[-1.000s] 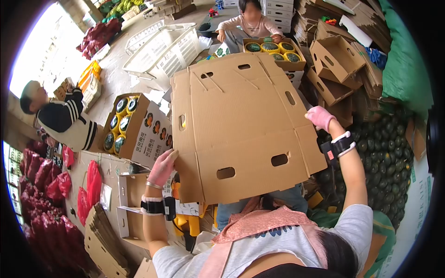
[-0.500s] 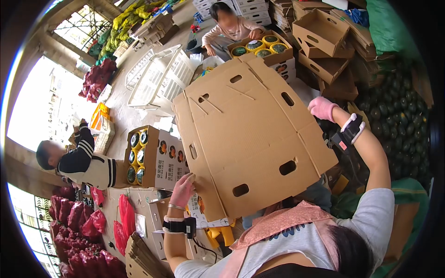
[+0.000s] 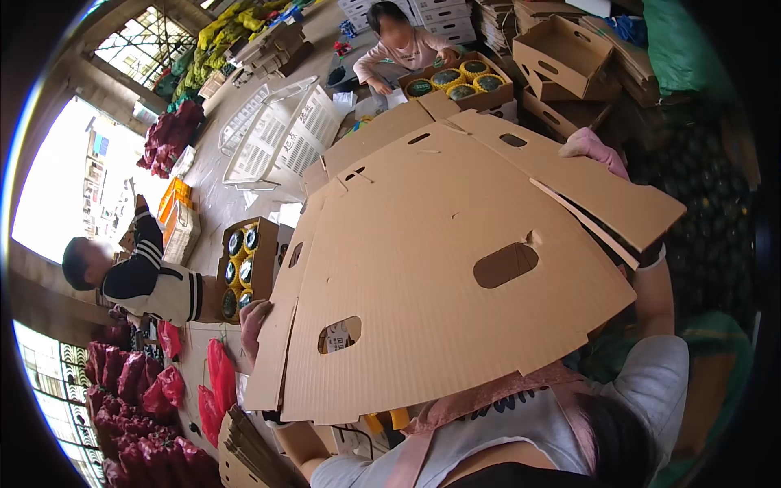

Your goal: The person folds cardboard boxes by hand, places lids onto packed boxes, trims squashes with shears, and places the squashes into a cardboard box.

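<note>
A large flat cardboard blank [image 3: 407,244] with several oval handle holes fills the middle of the view, raised and close to the camera. My left hand [image 3: 254,327], in a pink glove, grips its left edge, partly hidden behind the board. At the upper right edge my right hand [image 3: 595,150], also gloved in pink, holds a side flap that is bent along its crease. The near edge of the board hangs over my apron [image 3: 521,390]. Both forearms are partly covered by the cardboard.
A white crate [image 3: 285,146] stands beyond the board. One person [image 3: 407,50] sits behind a box of wrapped squashes [image 3: 455,81]; another person [image 3: 154,272] is left, beside a second such box [image 3: 248,272]. Open cartons [image 3: 561,57] and dark squashes [image 3: 700,211] lie right.
The cardboard has come up nearer the camera, and its side flaps are now bent along the creases. My left hand has moved left; my right hand has shifted up and right. The view has turned.
</note>
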A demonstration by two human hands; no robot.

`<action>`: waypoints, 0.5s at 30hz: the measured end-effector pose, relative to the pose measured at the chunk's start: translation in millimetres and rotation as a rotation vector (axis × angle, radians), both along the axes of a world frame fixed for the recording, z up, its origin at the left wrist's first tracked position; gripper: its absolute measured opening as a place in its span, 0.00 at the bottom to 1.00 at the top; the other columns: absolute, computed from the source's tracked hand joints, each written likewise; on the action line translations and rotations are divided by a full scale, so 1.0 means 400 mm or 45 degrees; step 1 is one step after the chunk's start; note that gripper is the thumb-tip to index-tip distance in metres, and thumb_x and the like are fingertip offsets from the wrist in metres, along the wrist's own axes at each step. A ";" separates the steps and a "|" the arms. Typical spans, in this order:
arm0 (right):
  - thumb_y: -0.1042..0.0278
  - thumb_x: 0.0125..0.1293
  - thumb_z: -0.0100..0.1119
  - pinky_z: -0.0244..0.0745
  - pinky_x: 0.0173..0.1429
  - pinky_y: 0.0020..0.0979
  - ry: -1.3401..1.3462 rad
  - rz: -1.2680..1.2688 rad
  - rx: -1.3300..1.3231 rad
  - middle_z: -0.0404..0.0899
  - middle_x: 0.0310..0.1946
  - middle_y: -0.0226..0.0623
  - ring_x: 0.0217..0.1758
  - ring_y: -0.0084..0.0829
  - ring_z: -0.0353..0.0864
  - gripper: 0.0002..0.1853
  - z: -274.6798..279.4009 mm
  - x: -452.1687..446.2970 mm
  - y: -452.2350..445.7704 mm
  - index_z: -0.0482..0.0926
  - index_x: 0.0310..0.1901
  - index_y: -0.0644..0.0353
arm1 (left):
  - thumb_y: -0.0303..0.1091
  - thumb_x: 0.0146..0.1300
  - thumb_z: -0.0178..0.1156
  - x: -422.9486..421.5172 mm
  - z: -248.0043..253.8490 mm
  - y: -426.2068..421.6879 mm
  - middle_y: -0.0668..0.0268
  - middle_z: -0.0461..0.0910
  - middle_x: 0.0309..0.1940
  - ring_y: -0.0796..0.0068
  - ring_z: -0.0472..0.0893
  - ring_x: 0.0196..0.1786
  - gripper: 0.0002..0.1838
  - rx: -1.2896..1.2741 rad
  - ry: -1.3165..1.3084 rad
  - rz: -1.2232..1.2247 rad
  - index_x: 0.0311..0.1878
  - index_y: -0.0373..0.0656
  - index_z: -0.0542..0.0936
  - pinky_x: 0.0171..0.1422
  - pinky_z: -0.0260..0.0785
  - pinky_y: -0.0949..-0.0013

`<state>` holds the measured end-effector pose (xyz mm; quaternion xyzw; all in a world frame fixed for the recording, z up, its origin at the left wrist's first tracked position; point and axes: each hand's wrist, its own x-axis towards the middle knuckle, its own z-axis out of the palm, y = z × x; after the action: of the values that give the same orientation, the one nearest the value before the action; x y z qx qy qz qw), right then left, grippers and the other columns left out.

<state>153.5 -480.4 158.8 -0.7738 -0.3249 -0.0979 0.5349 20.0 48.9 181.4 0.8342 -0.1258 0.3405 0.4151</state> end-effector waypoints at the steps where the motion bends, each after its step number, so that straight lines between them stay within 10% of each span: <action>1: 0.54 0.67 0.54 0.64 0.57 0.27 -0.424 -0.245 -0.257 0.73 0.44 0.29 0.52 0.20 0.69 0.20 -0.018 0.001 0.007 0.76 0.49 0.64 | 0.25 0.56 0.60 0.002 -0.002 -0.026 0.63 0.78 0.39 0.72 0.77 0.47 0.12 -0.017 -0.139 0.034 0.44 0.32 0.77 0.54 0.69 0.69; 5: 0.60 0.69 0.52 0.65 0.54 0.24 0.326 -0.394 1.410 0.78 0.44 0.30 0.48 0.19 0.71 0.17 -0.144 -0.059 0.189 0.76 0.49 0.67 | 0.28 0.57 0.59 0.040 -0.071 -0.055 0.62 0.78 0.39 0.69 0.75 0.49 0.09 -0.412 -0.304 0.318 0.39 0.34 0.77 0.55 0.67 0.66; 11: 0.64 0.64 0.57 0.64 0.52 0.27 0.277 -0.441 0.877 0.76 0.37 0.28 0.44 0.22 0.70 0.11 -0.129 -0.190 0.169 0.76 0.38 0.64 | 0.32 0.58 0.59 -0.005 -0.176 -0.063 0.61 0.77 0.40 0.65 0.73 0.51 0.08 -0.590 0.031 0.276 0.32 0.35 0.76 0.58 0.65 0.62; 13: 0.64 0.51 0.66 0.62 0.54 0.36 -0.186 -0.220 -0.170 0.74 0.34 0.33 0.44 0.37 0.69 0.12 -0.096 -0.222 0.129 0.74 0.22 0.59 | 0.34 0.58 0.57 -0.068 -0.164 -0.101 0.60 0.77 0.41 0.60 0.72 0.53 0.10 -0.232 0.200 -0.073 0.27 0.37 0.74 0.61 0.62 0.57; 15: 0.62 0.47 0.69 0.63 0.54 0.37 -0.170 0.095 -0.423 0.76 0.34 0.31 0.47 0.38 0.69 0.14 -0.093 -0.266 0.140 0.73 0.19 0.58 | 0.36 0.53 0.59 -0.118 -0.171 -0.150 0.60 0.79 0.39 0.54 0.71 0.56 0.13 -0.070 0.344 -0.358 0.19 0.42 0.71 0.64 0.58 0.52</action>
<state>46.9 -424.3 121.6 -0.8307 -0.3999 -0.0742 0.3802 -27.0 -11.2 113.1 0.8349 -0.1751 0.1673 0.4943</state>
